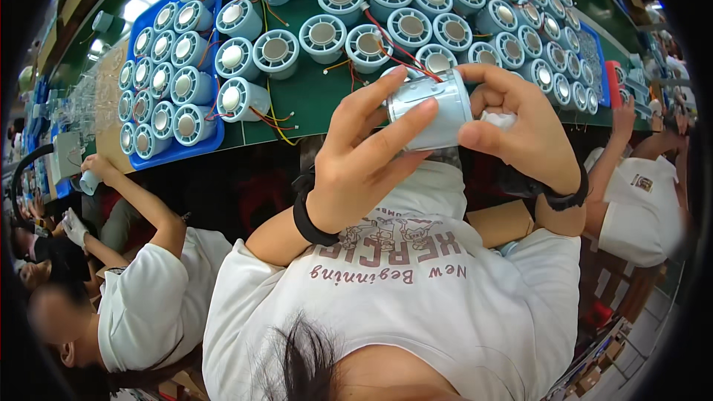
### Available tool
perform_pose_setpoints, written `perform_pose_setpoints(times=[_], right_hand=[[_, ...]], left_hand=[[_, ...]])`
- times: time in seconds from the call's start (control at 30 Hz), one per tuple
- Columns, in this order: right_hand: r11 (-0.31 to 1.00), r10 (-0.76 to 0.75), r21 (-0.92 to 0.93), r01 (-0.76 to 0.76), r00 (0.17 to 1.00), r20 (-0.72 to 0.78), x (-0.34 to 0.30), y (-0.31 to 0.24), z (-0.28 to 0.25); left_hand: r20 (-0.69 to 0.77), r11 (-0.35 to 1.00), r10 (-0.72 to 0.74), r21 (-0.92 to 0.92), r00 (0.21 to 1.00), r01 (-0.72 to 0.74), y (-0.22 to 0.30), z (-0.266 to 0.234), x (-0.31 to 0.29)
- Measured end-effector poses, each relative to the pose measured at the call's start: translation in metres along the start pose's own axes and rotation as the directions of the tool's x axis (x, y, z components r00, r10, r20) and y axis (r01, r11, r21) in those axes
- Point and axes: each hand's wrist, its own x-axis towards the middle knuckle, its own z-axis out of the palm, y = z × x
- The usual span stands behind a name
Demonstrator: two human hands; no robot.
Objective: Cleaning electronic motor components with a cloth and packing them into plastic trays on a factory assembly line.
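Observation:
In front of my chest, a light blue cylindrical housing [440, 120] is held tilted on its side between both hands. My left hand [368, 137] closes on its left end, with fingers spread over the side wall. On the other end, my right hand [520, 122] pinches the rim between thumb and index finger. A crumpled white wad [499, 119], perhaps tissue or cloth, is tucked under the curled fingers of that hand. Thin red and dark wires [405, 53] run up from the housing's upper side. The face toward my right palm is partly hidden.
Many similar housings [409, 26] with round metal or white centres crowd the green table [286, 130], with loose wires among them. At left, a blue tray [215, 134] holds several more. Co-workers sit on both sides; the left one's hand [100, 167] holds a small light blue part.

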Motion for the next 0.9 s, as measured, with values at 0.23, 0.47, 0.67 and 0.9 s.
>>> perform_pose_setpoints(times=[0.23,0.47,0.67,0.9], right_hand=[[0.987,-0.110,0.105,0.119,0.990,-0.084,-0.017,0.011,0.021],[0.973,-0.150,0.156,0.170,0.980,-0.130,-0.024,0.025,0.031],[0.924,-0.376,0.006,0.383,0.911,-0.167,-0.024,0.049,0.036],[0.961,-0.266,0.018,0.276,0.939,-0.217,-0.036,0.051,0.036]], left_hand=[[0.124,0.583,-0.487,-0.691,0.865,0.428,0.015,-0.002,-0.013],[0.564,0.053,-0.387,-0.777,0.730,0.628,0.007,-0.012,-0.017],[0.657,-0.049,-0.390,-0.714,0.645,0.698,0.006,-0.005,-0.014],[0.650,0.017,-0.456,-0.677,0.609,0.736,0.007,0.012,-0.012]])
